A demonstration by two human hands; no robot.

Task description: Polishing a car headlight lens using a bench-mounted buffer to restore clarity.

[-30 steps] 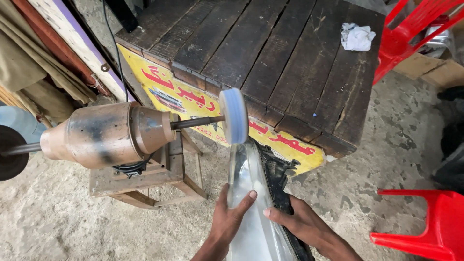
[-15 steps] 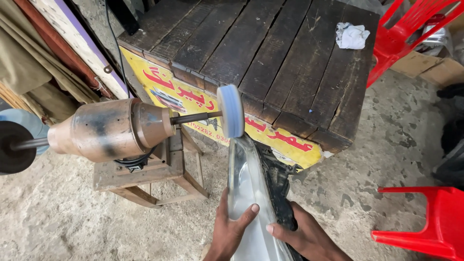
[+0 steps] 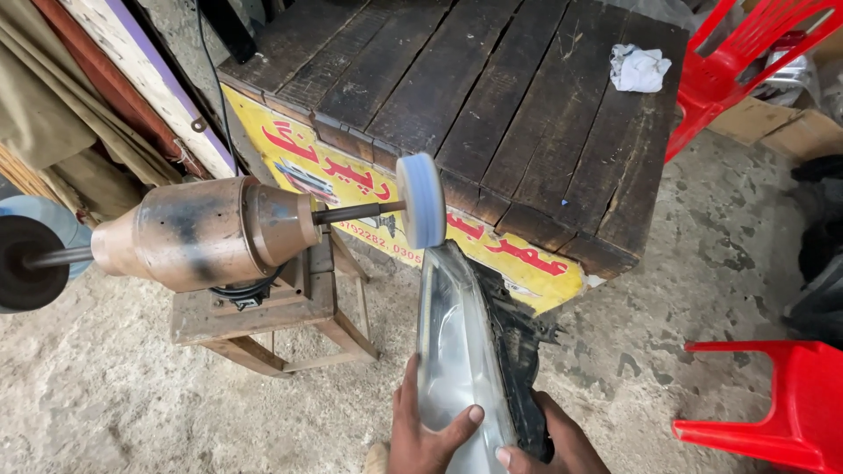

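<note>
Surface: dark wood plank surface [image 3: 492, 96] fills upper middle, w/ a yellow sign panel [image 3: 369, 189] w/ red script on its front edge.
Floor: rough concrete floor [image 3: 667, 290], stained, all around.
Chairs: red plastic chair [image 3: 777, 412] lower right; 2nd red chair [image 3: 746, 61] top right, beside the surface.
Motor: brown, scorched motor housing [image 3: 206, 233] on a small wooden stand [image 3: 281, 320], left of centre. Shaft sticks out both sides; dark disc [image 3: 26, 263] on the left end.
Headlight: clear-lensed headlight [image 3: 457, 351] w/ black rear housing, held upright-ish, long axis running away from the person. Its top end sits right at the buffing wheel, touching or just under it; can't tell which.
Wheel: white-blue buffing wheel [image 3: 421, 200] on the right shaft end, in front of the sign panel.
Left hand: left hand [image 3: 426, 430] at bottom edge, grip closed on headlight's near end, thumb lying across the lens.
Right hand: right hand [image 3: 553, 443] at bottom edge, grip wrapped on the black housing side, fingertip on lens edge.
Rag: crumpled white rag [image 3: 639, 68] on far right part of the surface, well apart from the hands.
</note>
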